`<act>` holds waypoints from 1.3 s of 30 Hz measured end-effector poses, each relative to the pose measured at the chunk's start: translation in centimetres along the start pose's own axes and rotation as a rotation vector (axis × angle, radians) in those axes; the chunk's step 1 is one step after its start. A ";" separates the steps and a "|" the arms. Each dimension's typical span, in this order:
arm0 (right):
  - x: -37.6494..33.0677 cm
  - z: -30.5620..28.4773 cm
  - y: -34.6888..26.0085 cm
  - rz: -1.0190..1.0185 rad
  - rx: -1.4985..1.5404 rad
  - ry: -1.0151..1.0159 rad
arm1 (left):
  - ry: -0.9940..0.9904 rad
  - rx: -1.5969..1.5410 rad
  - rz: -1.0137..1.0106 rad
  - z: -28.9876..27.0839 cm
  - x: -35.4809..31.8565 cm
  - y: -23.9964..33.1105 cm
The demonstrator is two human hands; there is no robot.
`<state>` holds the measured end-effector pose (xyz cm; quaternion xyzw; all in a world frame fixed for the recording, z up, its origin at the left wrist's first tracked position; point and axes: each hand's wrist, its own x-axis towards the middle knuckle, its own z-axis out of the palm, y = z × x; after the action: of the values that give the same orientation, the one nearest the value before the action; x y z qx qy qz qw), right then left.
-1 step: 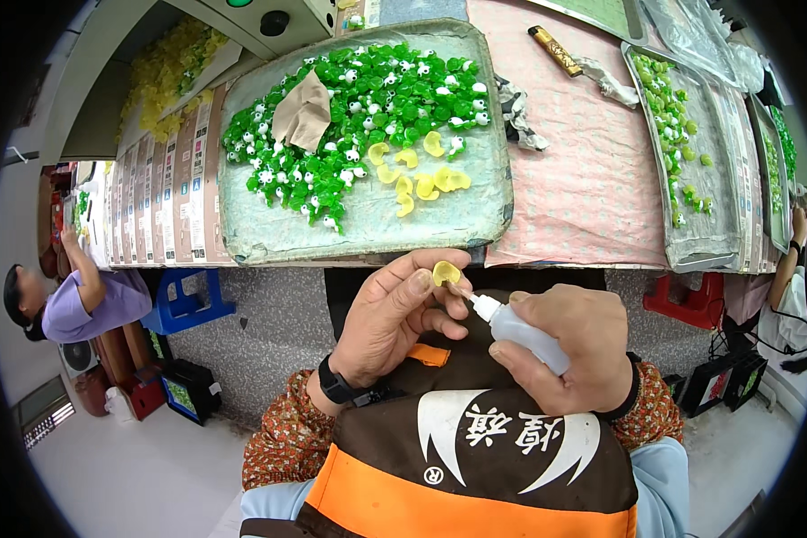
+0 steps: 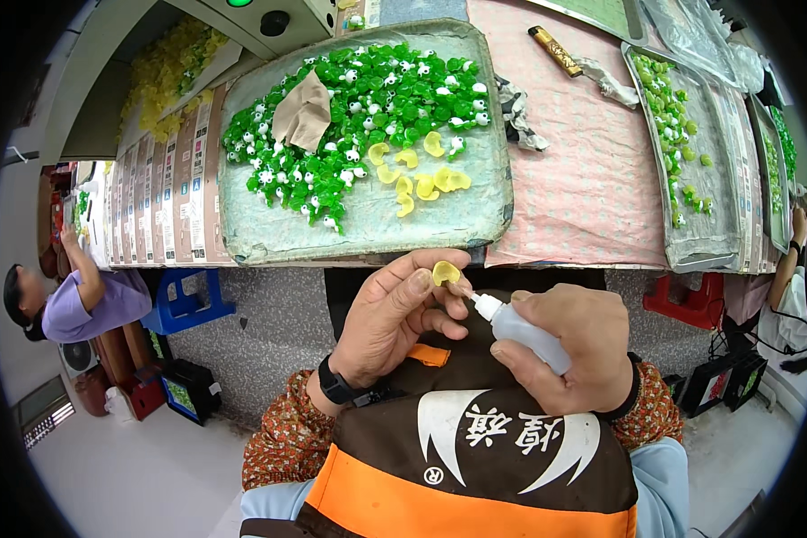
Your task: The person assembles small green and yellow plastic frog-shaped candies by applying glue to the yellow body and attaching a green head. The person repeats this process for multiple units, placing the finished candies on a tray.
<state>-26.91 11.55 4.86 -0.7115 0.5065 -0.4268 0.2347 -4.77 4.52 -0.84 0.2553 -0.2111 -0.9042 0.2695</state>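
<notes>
My left hand [image 2: 394, 309] pinches a small curved yellow plastic piece [image 2: 446, 273] between thumb and fingertips, just in front of the table's near edge. In my right hand [image 2: 578, 345] is a translucent white squeeze bottle [image 2: 529, 336], tilted so its thin nozzle points up and left. The nozzle's tip is close to the yellow piece; whether they touch I cannot tell. Beyond my hands lies a tray [image 2: 359, 240] heaped with green pieces [image 2: 403, 99] bearing white balls with dark dots. Several loose yellow pieces [image 2: 424, 186] and a brown cloth scrap [image 2: 303, 112] are on it too.
To the right, another tray [image 2: 704, 242] holds green and white pieces. A black-and-gold marker-like stick [image 2: 554, 51] and crumpled tissue [image 2: 608, 83] lie on the pink cloth [image 2: 574, 179]. Blue stool [image 2: 186, 305] at left, red stool [image 2: 686, 303] at right. Other people sit at both sides.
The bottle's nozzle has drawn back very slightly to the right, away from the yellow piece. My left hand stays in almost the same place.
</notes>
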 end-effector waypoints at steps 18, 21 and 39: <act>-0.4 0.1 0.5 -0.002 -0.005 0.025 | 0.162 0.215 0.013 1.0 -0.4 0.9; -0.3 0.2 0.5 0.002 -0.022 0.015 | 0.171 0.268 0.021 1.6 -0.5 1.1; 0.1 -0.3 0.0 0.041 0.001 0.013 | 0.138 0.047 -0.071 1.0 -0.5 1.0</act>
<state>-27.16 11.55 5.08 -0.6981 0.5221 -0.4267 0.2406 -4.63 4.32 0.61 0.3305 -0.2043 -0.8882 0.2451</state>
